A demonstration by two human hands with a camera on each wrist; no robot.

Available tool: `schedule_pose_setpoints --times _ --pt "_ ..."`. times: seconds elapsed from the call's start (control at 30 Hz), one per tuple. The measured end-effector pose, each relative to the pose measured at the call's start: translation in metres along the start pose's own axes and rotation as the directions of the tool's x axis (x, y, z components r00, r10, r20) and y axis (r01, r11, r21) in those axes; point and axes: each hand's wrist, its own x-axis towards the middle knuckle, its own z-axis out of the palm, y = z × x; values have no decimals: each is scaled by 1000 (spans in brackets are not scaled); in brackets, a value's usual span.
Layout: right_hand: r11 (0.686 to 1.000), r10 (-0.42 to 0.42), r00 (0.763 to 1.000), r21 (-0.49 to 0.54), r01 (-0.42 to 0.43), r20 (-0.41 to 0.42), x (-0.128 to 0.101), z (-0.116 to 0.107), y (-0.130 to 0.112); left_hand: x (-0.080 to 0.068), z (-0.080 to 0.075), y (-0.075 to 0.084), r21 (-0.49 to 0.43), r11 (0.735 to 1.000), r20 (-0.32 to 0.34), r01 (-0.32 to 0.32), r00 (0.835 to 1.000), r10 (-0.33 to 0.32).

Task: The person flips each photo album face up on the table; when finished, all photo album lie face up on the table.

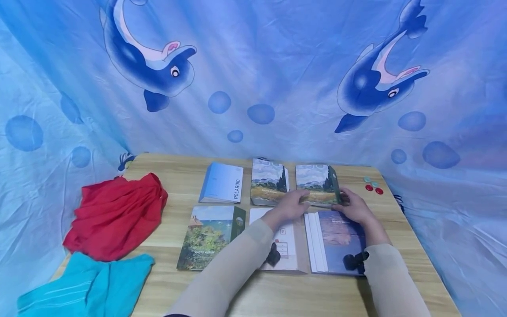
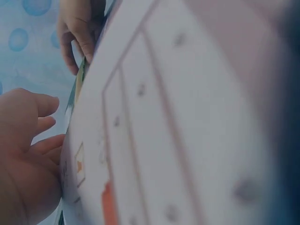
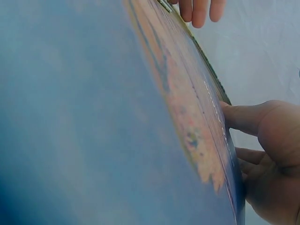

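Now both hands meet at the small landscape-covered photo album (image 1: 318, 185) in the back row of the wooden counter (image 1: 178, 167). The left hand (image 1: 291, 204) curls its fingers on the album's left edge, and the right hand (image 1: 356, 207) grips its right edge. A blue-covered album (image 1: 340, 240) lies just before it.

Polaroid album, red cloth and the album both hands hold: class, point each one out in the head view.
Polaroid album (image 1: 222, 182), head view, middle of its pale blue cover.
Red cloth (image 1: 116, 215), head view, centre of the folds.
Held album (image 1: 317, 180), head view, painted cover above the fingers.
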Motion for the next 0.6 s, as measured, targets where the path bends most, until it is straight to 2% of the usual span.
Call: schedule_pose_setpoints --times 0.17,0.4,0.6 --pt "999 13 1000 -46 -13 -5 -1 0 -1 1 -1 1 6 1000 10 -8 1000 8" --pt "997 68 998 -33 -68 1 -1 -3 -8 1 -2 0 6 1000 36 8 999 -8" --pt "998 53 998 -26 -54 -34 -2 -4 -11 3 -3 -1 10 1000 53 16 998 -16"
